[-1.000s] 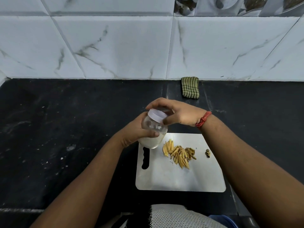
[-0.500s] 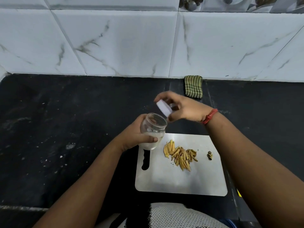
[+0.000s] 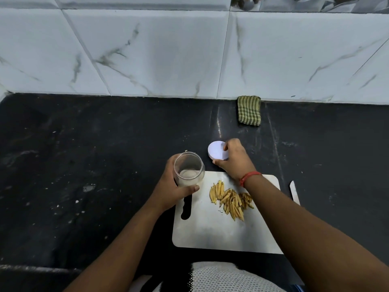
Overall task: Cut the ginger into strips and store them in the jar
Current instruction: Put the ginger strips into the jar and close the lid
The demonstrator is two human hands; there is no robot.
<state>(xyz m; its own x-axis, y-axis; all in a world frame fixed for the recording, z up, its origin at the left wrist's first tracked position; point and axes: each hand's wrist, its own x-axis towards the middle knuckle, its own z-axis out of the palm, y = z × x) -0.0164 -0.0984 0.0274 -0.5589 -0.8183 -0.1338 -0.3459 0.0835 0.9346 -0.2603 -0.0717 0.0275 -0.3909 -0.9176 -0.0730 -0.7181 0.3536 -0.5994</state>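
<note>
lying in a loose heap on the steel cutting board (image 3: 221,232), the ginger strips (image 3: 230,198) sit toward the board's far half, pale yellow and cut thin, just beside the right forearm that crosses above them. none of them is in the jar (image 3: 188,168). the jar is clear glass, open at the mouth, tilted a little so its mouth faces up toward the camera, and it looks empty apart from a whitish, cloudy bottom. the left hand (image 3: 171,190) grips it from the left side, fingers curled round the far wall and the thumb laid across the near lower edge, over the board's far left corner near the handle slot. the white lid (image 3: 216,152) is off the jar and lies beyond the board on the black surface (image 3: 84,165); whether it is fully set down cannot be told. the right hand (image 3: 236,160) holds it at the rim, fingertips on its right edge and thumb under its near edge. a red thread circles the right wrist. past the board's right edge a slim pale blade-like piece (image 3: 294,191) shows. a green checked cloth (image 3: 249,110) lies folded against the white marbled wall tiles (image 3: 147,49).
</note>
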